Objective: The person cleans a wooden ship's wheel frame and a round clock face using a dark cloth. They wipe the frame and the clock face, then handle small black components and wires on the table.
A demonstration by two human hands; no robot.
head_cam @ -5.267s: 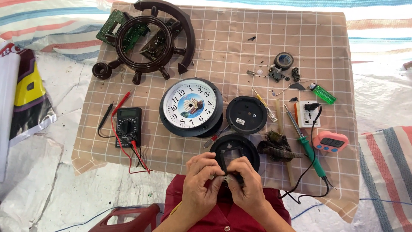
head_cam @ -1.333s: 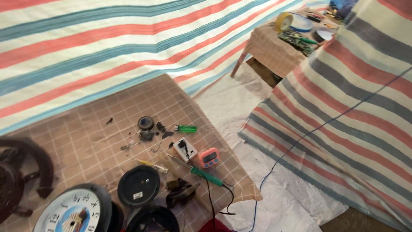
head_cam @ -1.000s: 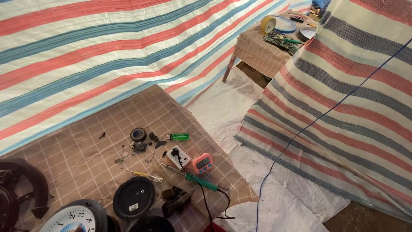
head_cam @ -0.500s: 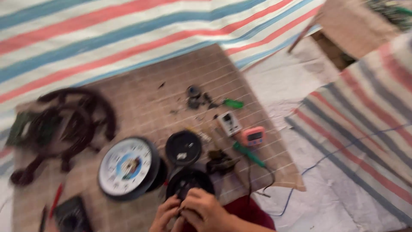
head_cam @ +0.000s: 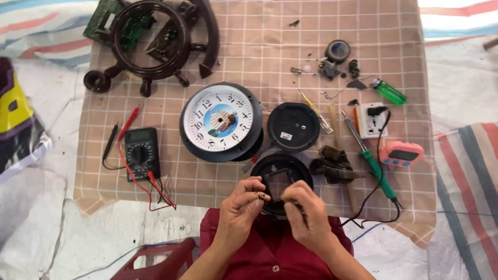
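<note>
My left hand (head_cam: 239, 210) and my right hand (head_cam: 306, 215) meet at the table's near edge over a round black clock housing (head_cam: 281, 173). The left fingers pinch a small brownish part (head_cam: 262, 196). The right fingers close on the housing's near rim and a small black piece. Just beyond lie a white clock face (head_cam: 222, 121) in a black case and a black round back cover (head_cam: 293, 126).
A multimeter (head_cam: 141, 153) with red and black leads lies to the left, a wooden ship-wheel frame (head_cam: 155, 39) with green circuit boards at the far left. To the right are a green-handled soldering iron (head_cam: 372, 158), a white socket (head_cam: 372, 120), a pink timer (head_cam: 401, 153), a green lighter (head_cam: 390, 92) and small parts.
The view swung from the striped tarp and a far table back down onto the checked cloth. My hands have come back into sight at the black housing.
</note>
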